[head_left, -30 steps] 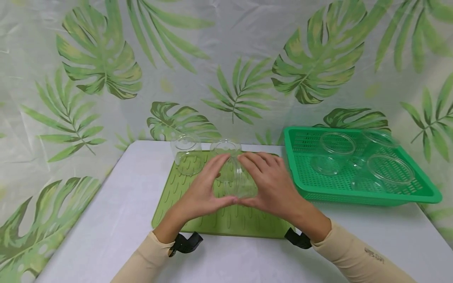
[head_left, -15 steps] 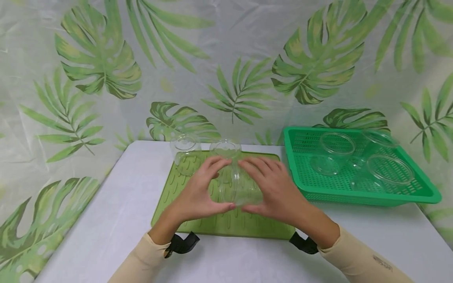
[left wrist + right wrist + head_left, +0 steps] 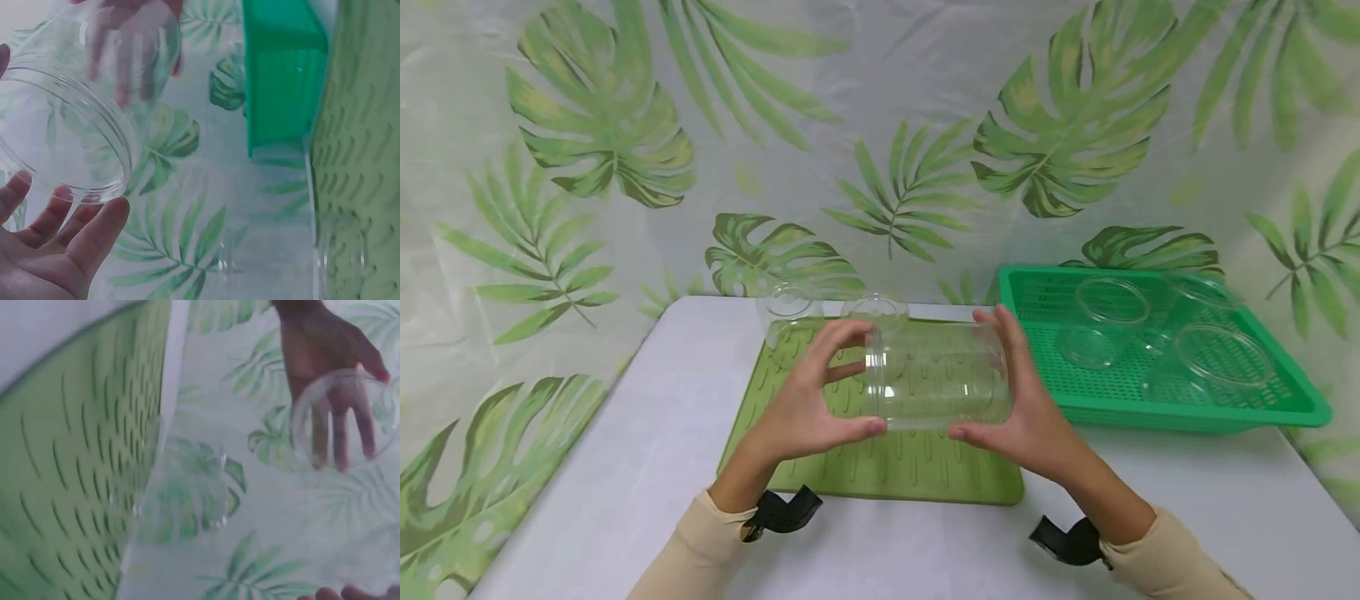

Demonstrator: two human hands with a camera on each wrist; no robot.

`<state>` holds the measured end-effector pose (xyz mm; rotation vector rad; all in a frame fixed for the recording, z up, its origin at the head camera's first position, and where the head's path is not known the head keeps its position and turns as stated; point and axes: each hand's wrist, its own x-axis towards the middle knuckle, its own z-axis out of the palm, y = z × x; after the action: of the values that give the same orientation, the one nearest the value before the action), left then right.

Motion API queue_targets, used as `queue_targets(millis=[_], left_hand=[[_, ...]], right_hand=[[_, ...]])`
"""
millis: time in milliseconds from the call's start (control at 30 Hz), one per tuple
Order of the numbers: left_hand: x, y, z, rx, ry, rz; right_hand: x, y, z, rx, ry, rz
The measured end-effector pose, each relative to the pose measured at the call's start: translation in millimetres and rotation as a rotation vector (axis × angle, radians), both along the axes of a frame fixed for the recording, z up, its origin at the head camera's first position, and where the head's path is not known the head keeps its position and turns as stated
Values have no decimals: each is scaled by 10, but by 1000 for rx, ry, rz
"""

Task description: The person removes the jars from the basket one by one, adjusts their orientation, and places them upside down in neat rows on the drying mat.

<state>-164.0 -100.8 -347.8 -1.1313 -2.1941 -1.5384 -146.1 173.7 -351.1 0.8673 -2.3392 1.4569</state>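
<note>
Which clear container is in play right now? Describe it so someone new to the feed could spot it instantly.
Start at the light green ridged mat in the middle of the white table. Above it, a clear plastic jar is held on its side between the left hand and right hand. Unlike the two clear jars standing at the mat's far edge and those in the green basket, it is lifted and lying horizontal.

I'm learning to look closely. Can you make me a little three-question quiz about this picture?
1. True or false: both hands hold the jar.
2. What colour is the basket? A red, B green, C blue.
3. Fill in: the jar is held above the ____.

Key:
1. True: the left hand and right hand hold its ends.
2. B.
3. Mat.
</note>
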Motion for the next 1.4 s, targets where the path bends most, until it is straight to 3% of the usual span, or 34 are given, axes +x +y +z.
queue_targets(millis=[100, 200, 300, 400, 600, 800, 967, 1167, 1400], left_hand=[[15, 64, 30, 64, -2, -10], [40, 137, 47, 116, 24, -20], [52, 194, 58, 155, 50, -14], [52, 239, 61, 193, 68, -4], [53, 304, 67, 252, 59, -40], [75, 289, 39, 237, 45, -68], [85, 249, -5, 167, 47, -54], [94, 168, -40, 58, 122, 9], [222, -109, -92, -85, 213, 92]], right_hand=[[31, -40, -55, -298, -180, 126], [62, -106, -119, -597, -305, 326], [77, -181, -140, -796, -361, 481], [59, -240, -118, -902, -351, 512], [44, -278, -44, -922, -263, 449], [51, -257, -43, -923, -216, 514], [56, -221, -75, -907, -213, 477], [43, -140, -104, -888, -223, 408], [18, 44, -86, -854, -211, 326]])
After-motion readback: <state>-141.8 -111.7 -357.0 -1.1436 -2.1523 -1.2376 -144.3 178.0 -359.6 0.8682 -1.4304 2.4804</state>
